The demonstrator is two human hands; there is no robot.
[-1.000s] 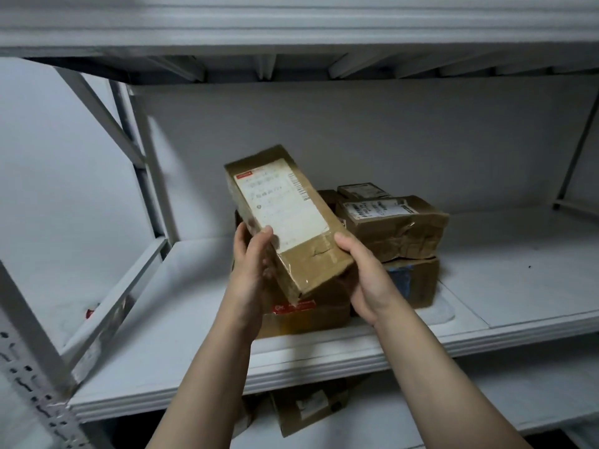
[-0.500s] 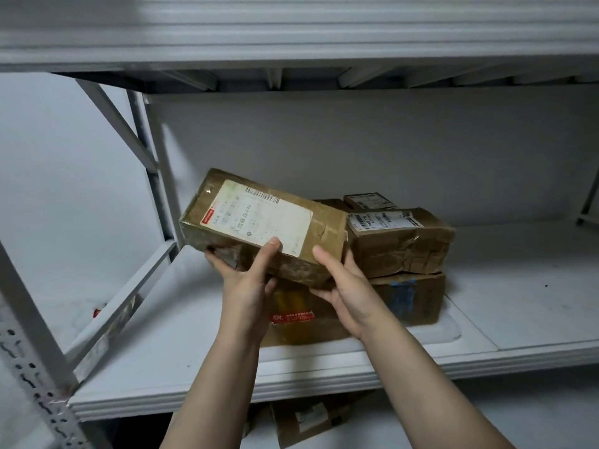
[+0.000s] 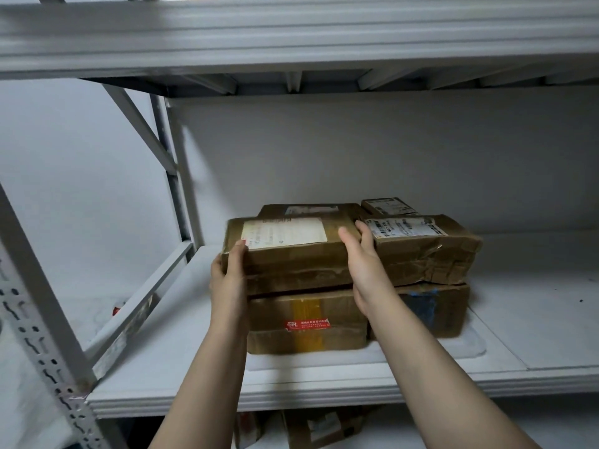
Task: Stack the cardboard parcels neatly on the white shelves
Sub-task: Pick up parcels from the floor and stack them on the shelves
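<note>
Placing step: labelled parcel [image 3: 291,254] flat atop the taped box [image 3: 308,322] near the front edge of the shelf [image 3: 291,380], just beside the crumpled parcel [image 3: 421,251], gripped at either end by the left hand [image 3: 228,277] and the right hand [image 3: 366,264], thumbs on top. Next, likely: square edges with the box below, then release. Level and lowered now, no longer tilted in mid-air as half a second ago.

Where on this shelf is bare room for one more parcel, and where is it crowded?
Bare shelf board lies right of the crumpled parcel and blue-marked box, and left of the held parcel, toward the post. Crowded: the middle, where left hand and right hand grip that parcel beside the crumpled one.
</note>
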